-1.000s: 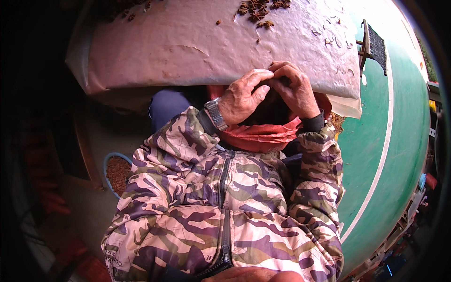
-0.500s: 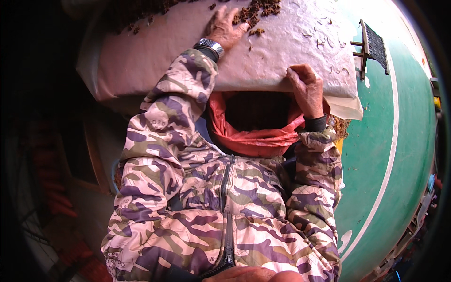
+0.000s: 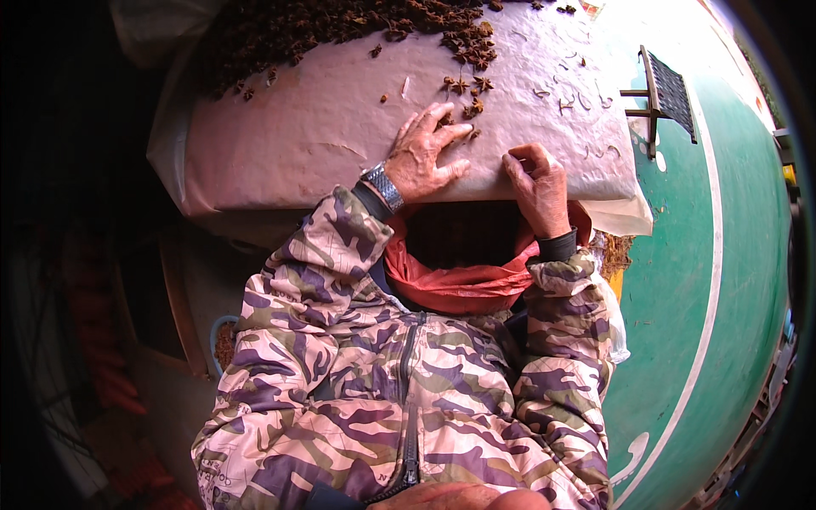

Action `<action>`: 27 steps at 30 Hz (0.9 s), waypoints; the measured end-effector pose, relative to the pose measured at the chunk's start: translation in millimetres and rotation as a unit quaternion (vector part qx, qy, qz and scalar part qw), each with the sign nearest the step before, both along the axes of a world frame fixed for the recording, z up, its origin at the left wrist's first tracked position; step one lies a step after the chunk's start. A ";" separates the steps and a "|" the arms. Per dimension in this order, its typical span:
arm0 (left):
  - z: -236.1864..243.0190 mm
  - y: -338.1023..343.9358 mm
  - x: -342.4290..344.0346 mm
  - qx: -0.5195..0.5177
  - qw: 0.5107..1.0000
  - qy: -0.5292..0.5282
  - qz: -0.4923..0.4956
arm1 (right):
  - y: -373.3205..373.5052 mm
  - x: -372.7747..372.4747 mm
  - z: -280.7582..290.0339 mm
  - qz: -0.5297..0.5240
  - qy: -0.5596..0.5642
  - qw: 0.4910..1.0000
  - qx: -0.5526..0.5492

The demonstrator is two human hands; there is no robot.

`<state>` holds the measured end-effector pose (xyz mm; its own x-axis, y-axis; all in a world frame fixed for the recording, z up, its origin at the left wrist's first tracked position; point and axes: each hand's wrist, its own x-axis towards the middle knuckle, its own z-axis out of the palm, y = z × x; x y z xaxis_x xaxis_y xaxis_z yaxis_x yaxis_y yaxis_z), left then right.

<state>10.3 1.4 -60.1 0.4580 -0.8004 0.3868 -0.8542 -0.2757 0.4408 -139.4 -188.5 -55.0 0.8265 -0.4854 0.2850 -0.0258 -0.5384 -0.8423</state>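
Note:
A heap of dark brown star anise [image 3: 340, 27] lies at the far side of a table covered with a pale sheet [image 3: 272, 149]. A few loose star anise pods [image 3: 460, 87] trail from it toward me. My left hand [image 3: 427, 153], with a metal watch at the wrist, rests on the sheet with its fingers spread, its fingertips beside some of these pods. Near the table's front edge, my right hand [image 3: 541, 189] is closed, thumb against curled fingers; whatever is in it is hidden. Beneath both hands, a red bag [image 3: 459, 287] gapes against the table edge, its inside dark.
Thin curved scraps [image 3: 580, 100] are scattered on the sheet's right part. Beyond the table, a dark-topped stand [image 3: 669, 92] is on the green floor [image 3: 671, 280] with white lines. At lower left is a blue-rimmed tub [image 3: 218, 344] with brown bits.
My left hand has drawn back from the heap toward the table's front edge, and a few pods lie nearer me. My right hand stays closed near the edge. More of the heap shows.

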 end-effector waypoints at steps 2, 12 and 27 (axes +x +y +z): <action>2.9 0.1 -1.9 -0.006 1.000 0.016 -0.004 | -0.2 2.6 2.4 -0.002 0.016 1.000 -0.010; 40.8 -11.5 39.6 -0.194 0.968 0.096 0.127 | 0.3 50.1 34.1 -0.053 -0.012 0.991 -0.122; 57.3 -33.4 24.3 -0.261 0.922 0.272 0.093 | -12.8 105.2 63.2 0.015 -0.015 0.991 -0.132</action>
<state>34.6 -32.0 -2.7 0.8085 -0.4582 0.3692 -0.4270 -0.0252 0.9039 -34.2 -201.2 8.2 0.8283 -0.3657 0.4244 0.0172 -0.7405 -0.6718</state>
